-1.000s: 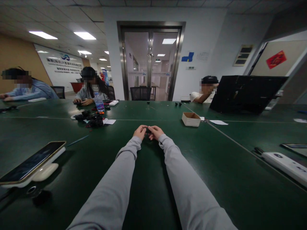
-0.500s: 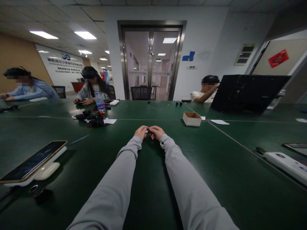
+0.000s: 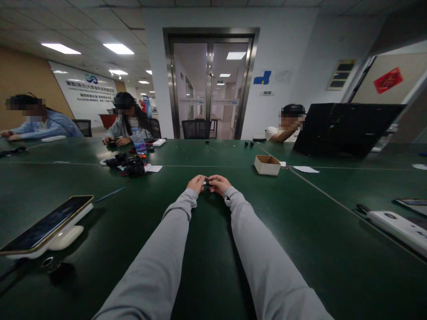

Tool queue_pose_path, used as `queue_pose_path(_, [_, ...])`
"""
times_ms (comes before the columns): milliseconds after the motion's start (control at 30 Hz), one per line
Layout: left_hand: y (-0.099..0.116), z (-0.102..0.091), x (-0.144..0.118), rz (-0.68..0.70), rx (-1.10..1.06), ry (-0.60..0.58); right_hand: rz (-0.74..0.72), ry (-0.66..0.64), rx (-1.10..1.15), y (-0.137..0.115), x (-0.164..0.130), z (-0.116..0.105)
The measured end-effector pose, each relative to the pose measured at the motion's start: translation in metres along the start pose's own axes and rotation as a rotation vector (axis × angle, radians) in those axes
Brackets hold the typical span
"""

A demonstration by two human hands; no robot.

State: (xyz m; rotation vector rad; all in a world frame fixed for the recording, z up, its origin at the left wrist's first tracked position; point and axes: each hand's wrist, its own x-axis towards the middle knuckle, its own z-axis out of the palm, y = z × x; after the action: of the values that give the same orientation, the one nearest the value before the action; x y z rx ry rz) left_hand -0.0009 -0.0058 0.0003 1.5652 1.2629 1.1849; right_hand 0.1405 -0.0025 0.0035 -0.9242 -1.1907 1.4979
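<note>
Part [image 3: 207,182], small, dark, pinched between both hands' fingers [image 3: 201,181].

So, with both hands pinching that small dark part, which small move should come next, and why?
Probably steady it first: the left hand and right hand meet on the small dark part just above the green table, so easing the wrists down may give support.
</note>
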Motion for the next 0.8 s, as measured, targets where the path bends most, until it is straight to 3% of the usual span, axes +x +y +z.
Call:
queue_pose_path(567, [0.0054, -0.0027, -0.0026, -0.032, -0.002, -0.007, -0.006, -0.002, 0.018, -0.0024, -0.0033, 0.0001])
queue_pose_path(800, [0.0063, -0.0022, -0.0023, -0.041, -0.031, -0.072, -0.004, 0.011, 0.038, -0.0019, -0.003, -0.0009])
